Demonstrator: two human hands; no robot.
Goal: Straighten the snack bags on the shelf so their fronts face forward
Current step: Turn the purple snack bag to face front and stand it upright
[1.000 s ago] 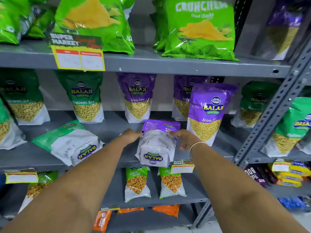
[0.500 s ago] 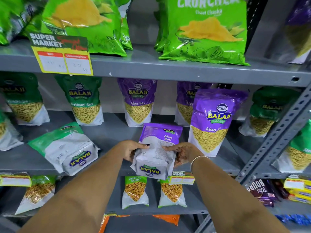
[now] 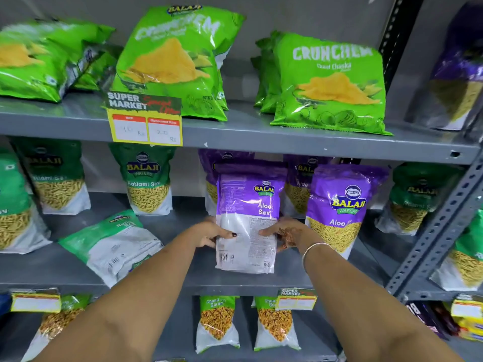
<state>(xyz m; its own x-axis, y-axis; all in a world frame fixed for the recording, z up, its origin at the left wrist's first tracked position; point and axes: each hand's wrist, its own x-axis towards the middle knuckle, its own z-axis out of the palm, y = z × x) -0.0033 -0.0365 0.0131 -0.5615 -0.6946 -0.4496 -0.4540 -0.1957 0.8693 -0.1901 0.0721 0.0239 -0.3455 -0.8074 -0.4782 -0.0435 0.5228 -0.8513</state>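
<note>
- Grey metal shop shelving fills the view, and the middle shelf (image 3: 78, 267) carries rows of green and purple Balaji pouches
- Your left hand (image 3: 209, 235) and right hand (image 3: 286, 233) are both clamped on the purple Aloo Sev pouch (image 3: 247, 223), one at each side edge about halfway down, thumbs across the white panel
- That pouch stands upright near the front edge of the middle shelf, just beside the standing purple pouch (image 3: 339, 205) on its right, with more purple pouches behind it
- What faces you is its back: small print, a barcode low down and a white lower half, so by my reading the front is not yet facing forward
- Expect it to be light, with glossy film that can slide under the fingers; the loose contents probably shift and crush if squeezed
- Hold by the side seams or the stiffer top seal rather than the belly, and settle it on its flat base
- A green pouch (image 3: 112, 246) lies flat on its face to the left, likely also needing a turn
</note>
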